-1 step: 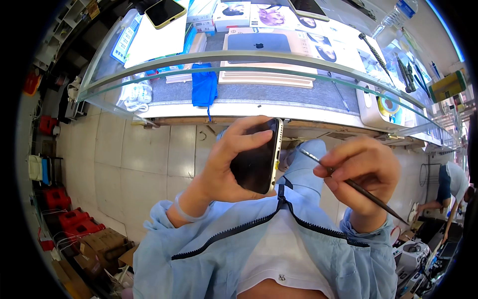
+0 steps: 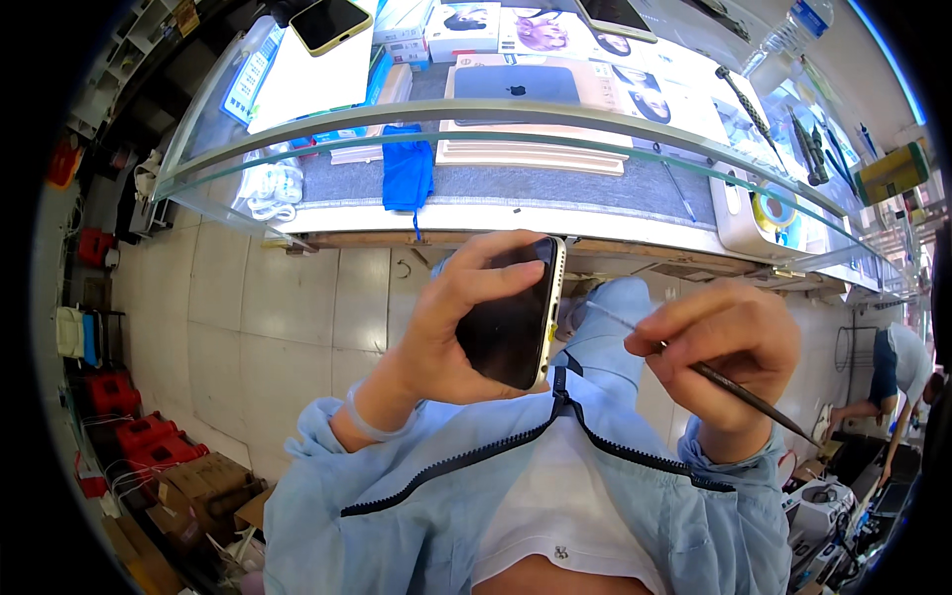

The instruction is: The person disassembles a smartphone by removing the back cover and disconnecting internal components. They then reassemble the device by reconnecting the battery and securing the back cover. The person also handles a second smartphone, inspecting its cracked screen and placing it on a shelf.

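My left hand (image 2: pixel 436 322) is wrapped round a smartphone (image 2: pixel 504 322), its dark screen turned up toward me. Along the phone's pale gold edge, the row of small holes and the port face right, with a yellow smear beside them. Between thumb and fingers, my right hand (image 2: pixel 729 357) pinches a slender dark tool (image 2: pixel 759 402) with a thin silvery tip. That tip points up and left at the phone's edge, a short gap away from it. Whether the tip is a blade or bristles is too small to tell.
Beyond my hands stands a glass display counter (image 2: pixel 327 216) with flat boxes, a blue cloth (image 2: pixel 407 169), a coiled white cable (image 2: pixel 273 188) and a roll of tape (image 2: pixel 773 213). Screwdrivers and pliers (image 2: pixel 808 149) lie at its right. Cardboard boxes (image 2: pixel 203 491) sit lower left. Another person (image 2: pixel 897 367) bends at far right.
The slender tool's silvery tip has shifted slightly left in my right hand. My left hand and the smartphone look almost the same.
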Motion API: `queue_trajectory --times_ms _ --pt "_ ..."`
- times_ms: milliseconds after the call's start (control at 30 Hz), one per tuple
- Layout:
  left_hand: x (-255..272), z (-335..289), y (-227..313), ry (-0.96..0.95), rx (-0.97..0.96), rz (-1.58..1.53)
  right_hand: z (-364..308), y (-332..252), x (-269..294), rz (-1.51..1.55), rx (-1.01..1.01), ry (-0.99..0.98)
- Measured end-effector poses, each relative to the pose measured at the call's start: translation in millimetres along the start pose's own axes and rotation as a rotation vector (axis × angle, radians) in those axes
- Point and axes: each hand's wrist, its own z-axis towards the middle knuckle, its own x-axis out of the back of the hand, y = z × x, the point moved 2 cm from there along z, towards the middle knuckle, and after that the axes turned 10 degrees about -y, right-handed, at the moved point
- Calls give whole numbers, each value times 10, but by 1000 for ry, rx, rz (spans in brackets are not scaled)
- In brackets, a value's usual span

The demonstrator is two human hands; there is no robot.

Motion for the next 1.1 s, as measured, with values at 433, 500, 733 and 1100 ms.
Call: queue_trajectory --times_ms 433,500,733,1100 --pt "62 7 96 -62 54 -124 133 -107 -72 -25 -68 18" --pt "63 5 106 -63 65 -126 150 -121 -74 -61 -79 -12" --pt "92 37 91 -108 60 -91 365 -259 -15 -180 -143 -248" --pt "91 -12 38 -86 152 -175 437 -115 -12 -85 -152 -303"
